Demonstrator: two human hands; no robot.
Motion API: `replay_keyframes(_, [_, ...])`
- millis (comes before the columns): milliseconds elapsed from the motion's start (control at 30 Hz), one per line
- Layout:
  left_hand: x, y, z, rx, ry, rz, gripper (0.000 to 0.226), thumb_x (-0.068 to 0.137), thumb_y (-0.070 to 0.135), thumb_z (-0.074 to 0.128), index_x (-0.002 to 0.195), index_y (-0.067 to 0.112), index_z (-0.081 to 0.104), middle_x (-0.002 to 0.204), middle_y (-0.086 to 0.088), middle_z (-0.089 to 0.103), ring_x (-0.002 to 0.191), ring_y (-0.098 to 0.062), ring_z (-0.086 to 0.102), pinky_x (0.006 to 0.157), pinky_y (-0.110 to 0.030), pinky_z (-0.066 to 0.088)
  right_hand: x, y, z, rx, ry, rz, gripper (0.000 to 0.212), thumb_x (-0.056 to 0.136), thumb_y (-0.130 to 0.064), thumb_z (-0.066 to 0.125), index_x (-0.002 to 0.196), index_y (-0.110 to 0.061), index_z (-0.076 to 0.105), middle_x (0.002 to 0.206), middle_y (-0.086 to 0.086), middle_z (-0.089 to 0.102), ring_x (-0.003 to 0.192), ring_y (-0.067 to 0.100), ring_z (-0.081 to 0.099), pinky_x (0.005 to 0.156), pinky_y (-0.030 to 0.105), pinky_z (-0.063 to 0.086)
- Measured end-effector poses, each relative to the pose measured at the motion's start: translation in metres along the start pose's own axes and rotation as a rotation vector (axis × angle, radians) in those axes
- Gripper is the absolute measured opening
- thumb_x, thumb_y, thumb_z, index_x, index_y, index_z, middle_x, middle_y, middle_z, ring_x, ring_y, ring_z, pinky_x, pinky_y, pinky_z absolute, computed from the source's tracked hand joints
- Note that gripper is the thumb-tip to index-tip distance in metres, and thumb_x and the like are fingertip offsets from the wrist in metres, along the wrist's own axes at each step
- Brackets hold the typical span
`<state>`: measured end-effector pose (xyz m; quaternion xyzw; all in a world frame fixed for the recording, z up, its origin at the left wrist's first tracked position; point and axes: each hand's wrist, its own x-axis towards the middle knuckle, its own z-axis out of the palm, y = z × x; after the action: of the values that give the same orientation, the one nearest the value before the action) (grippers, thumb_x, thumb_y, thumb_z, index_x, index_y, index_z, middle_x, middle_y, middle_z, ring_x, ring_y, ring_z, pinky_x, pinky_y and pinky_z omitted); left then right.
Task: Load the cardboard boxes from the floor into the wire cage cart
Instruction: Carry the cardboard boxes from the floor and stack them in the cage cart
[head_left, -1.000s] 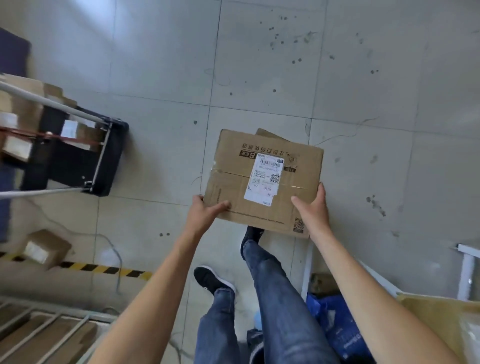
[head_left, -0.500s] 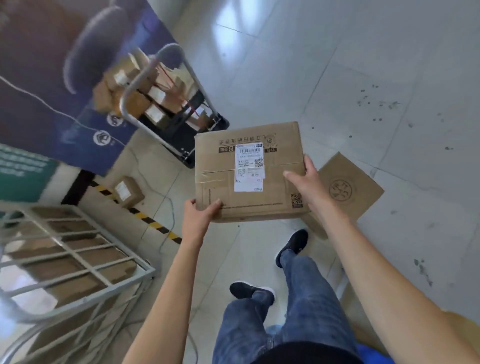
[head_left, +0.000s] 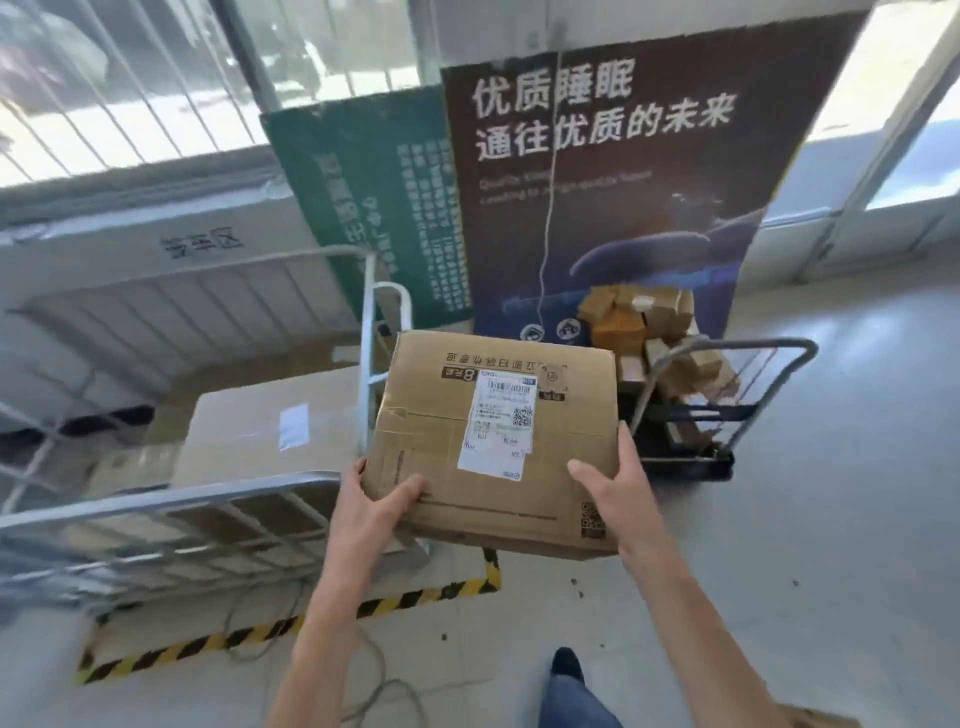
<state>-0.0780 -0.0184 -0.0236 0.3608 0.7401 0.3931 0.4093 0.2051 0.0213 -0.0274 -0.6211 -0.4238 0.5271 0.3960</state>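
Holding a cardboard box (head_left: 441, 447) in the air by its near corners, left hand (head_left: 371, 506) and right hand (head_left: 621, 488) grip it, thumbs on top, just right of the wire cage (head_left: 171, 496), which contains a large box (head_left: 249, 431); far right, a trolley (head_left: 691, 460) carries small parcels (head_left: 623, 322)

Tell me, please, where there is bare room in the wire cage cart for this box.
Bare: the top of the large box inside the wire cage cart, behind its near rail. Crowded: the black trolley, piled with small boxes.

Matt cardboard box (head_left: 498, 441), metal cart (head_left: 171, 499)
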Motion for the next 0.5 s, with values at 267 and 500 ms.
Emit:
replay_keyframes(267, [0.065,-0.021,-0.123,-0.069,0.240,-0.093,0.083,0.059,0.063,0.081,0.125,0.036,0.038,0.108,0.017,0.056,0.096,-0.002,0.057,0.071,-0.024,0.049,0.081,-0.050,0.161,-0.091,-0.271,-0.015,0.084,0.091,-0.029,0.067,0.153,-0.044,0.012,0.127,-0.014,0.049,0.101,-0.001,0.052,0.073,0.025,0.046])
replay_keyframes(500, [0.147,-0.023,-0.193,-0.160,0.409,-0.215,0.094,0.059,0.056,0.084,0.138,0.027,0.042,0.120,0.005,0.058,0.108,-0.015,0.057,0.091,-0.038,0.050,0.156,-0.085,0.287,-0.110,-0.435,-0.022,0.086,0.088,-0.025,0.068,0.155,-0.041,0.016,0.143,-0.012,0.047,0.125,0.014,0.051,0.106,0.042,0.043])
